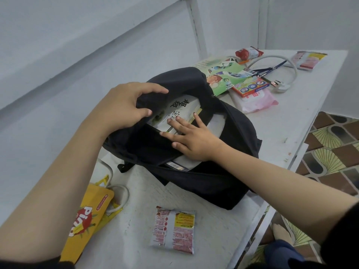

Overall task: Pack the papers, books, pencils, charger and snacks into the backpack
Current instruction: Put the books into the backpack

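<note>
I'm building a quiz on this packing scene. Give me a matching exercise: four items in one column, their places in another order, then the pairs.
Items:
1. white book
2. yellow snack bag
3. pink pack
4. white plug

Places:
A. far side of the table, right of the pencil box
B. inside the backpack, under the right hand
C. near left table corner
D. just beyond the backpack

Pairs: 1-B, 2-C, 3-D, 4-A
</note>
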Motion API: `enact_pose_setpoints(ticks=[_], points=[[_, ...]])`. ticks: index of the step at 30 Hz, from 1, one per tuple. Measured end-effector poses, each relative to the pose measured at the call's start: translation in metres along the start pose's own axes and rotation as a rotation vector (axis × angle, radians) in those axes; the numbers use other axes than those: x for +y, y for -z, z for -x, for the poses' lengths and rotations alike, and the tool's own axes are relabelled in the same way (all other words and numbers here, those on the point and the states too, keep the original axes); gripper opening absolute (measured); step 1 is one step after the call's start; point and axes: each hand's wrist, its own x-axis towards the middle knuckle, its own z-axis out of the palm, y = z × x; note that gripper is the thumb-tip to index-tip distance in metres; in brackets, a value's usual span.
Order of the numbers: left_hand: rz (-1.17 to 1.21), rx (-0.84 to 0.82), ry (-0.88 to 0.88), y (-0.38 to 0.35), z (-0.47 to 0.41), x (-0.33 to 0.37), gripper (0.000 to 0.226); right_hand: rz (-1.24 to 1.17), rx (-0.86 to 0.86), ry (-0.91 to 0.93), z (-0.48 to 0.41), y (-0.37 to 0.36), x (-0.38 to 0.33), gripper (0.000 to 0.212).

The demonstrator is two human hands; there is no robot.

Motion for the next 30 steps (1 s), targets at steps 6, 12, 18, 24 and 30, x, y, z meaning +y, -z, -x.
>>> enact_pose_setpoints(ticks=[6, 12, 18, 24, 30], points=[[-0.044, -0.001, -0.015, 0.000, -0.001, -0.001, 0.061, 0.006, -0.028, 0.001, -0.003, 0.001, 0.001, 0.047], [-0.011, 0.011, -0.010, -0.003, 0.001, -0.002, 0.060, -0.019, -0.004, 0.033, 0.006, -0.003, 0.002, 0.053], [-0.012, 0.018, -0.018, -0.005, 0.000, 0.000, 0.059, -0.005, -0.017, 0.020, 0.003, -0.005, -0.001, 0.066], [-0.034, -0.029, 0.005, -0.011, -0.002, -0.001, 0.059, -0.186, -0.102, 0.014, 0.005, 0.010, 0.000, 0.050], [0.020, -0.058, 0.047, -0.033, -0.008, -0.003, 0.055, -0.538, 0.094, 0.004, 0.029, 0.036, 0.029, 0.039]])
